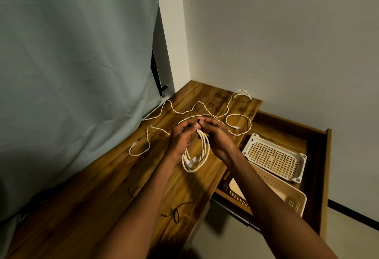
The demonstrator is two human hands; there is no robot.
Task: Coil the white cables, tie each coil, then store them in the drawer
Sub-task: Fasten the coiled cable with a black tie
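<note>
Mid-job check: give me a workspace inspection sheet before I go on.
Surface: wooden desk top, dim light.
Job's things: coiled white cable held above desk; open drawer holds two perforated baskets.
Clutter: black ties near front edge.
Hands: left hand and right hand both pinch the coil's top.
Cables: loose white cables sprawl uncoiled across desk.
Surroundings: grey-green curtain left; white wall behind.

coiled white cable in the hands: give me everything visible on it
The coiled white cable is a thin, smooth-looking cord gathered into several elongated loops. It hangs from both hands above the wooden desk top, lower end near the surface. The left hand and right hand pinch its top together, where a small dark tie seems held. Pale connectors show at the bottom.
</note>
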